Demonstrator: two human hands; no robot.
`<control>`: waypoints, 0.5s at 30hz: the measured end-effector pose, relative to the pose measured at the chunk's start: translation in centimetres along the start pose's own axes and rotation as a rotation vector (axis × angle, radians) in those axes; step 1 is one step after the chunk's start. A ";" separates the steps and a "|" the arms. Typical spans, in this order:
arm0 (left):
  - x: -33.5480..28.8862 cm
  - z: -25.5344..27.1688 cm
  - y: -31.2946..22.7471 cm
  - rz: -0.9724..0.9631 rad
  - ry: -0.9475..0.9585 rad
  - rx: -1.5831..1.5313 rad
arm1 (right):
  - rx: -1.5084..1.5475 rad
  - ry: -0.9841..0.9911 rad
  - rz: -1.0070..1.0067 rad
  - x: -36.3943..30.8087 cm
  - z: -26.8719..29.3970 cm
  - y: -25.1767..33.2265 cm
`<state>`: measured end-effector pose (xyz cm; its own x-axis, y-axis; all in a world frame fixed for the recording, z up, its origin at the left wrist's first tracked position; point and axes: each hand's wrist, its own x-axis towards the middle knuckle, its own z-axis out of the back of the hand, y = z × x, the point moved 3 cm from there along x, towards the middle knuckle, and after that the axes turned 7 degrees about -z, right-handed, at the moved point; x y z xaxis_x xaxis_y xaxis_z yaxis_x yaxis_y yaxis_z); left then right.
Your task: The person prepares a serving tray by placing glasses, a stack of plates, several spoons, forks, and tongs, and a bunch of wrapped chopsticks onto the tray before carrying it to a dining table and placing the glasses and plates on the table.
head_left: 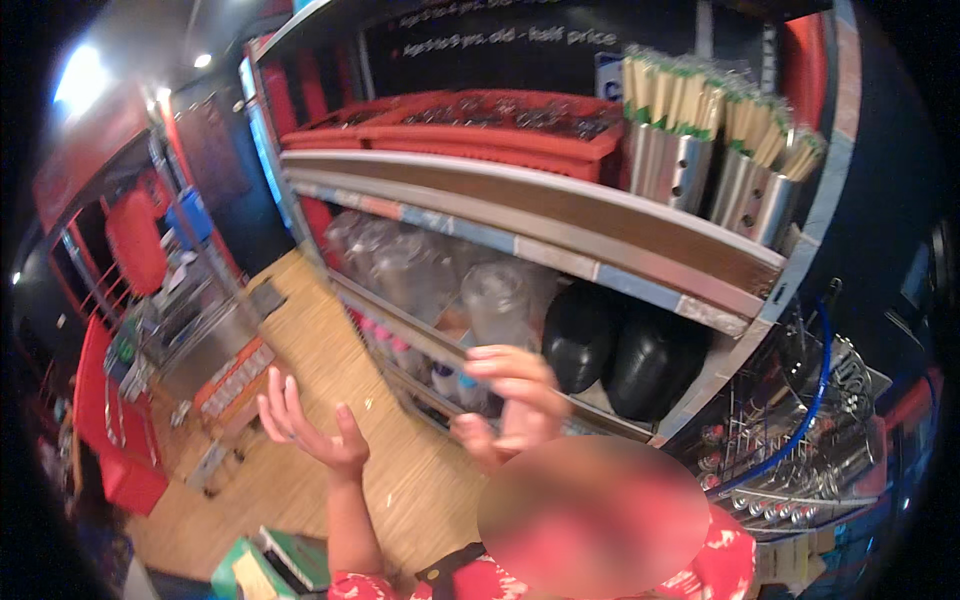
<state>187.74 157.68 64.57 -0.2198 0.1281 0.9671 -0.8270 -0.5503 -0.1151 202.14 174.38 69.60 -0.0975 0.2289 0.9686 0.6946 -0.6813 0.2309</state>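
Observation:
My left hand (325,432) is raised over the wooden floor with its fingers apart and nothing in it. Closer to the shelf, my right hand (522,400) is also up and empty, with its fingers bent and the thumb apart. It appears in front of a shelf holding clear pitcher-like containers (495,300) and two glossy black rounded objects (578,340); contact cannot be made out. A blurred oval patch covers my right forearm and part of the red patterned clothing (735,550).
On the upper shelf (520,180) stand red plastic baskets (500,145) and metal holders (670,170) of wrapped wooden chopsticks. A wire rack (790,490) with metal utensils is at right. Left are a red bin-like piece (125,450) and a metal counter (215,345); a green box (250,570) sits low.

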 end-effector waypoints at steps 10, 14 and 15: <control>25.5 -13.1 -6.9 -0.492 -0.035 -0.999 | -1.478 -0.204 -0.317 23.3 5.2 -0.8; 29.8 -18.1 -14.9 -0.373 0.379 -1.317 | -1.885 -0.041 -0.488 26.5 6.2 -7.1; 30.4 -18.8 -16.6 -0.326 0.538 -1.374 | -1.905 -0.060 -0.483 27.2 7.0 -7.4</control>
<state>185.09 186.24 91.59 0.1571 0.5339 0.8308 -0.6350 0.6989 -0.3291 199.38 190.54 93.55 0.0364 0.5847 0.8104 -0.9226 -0.2920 0.2522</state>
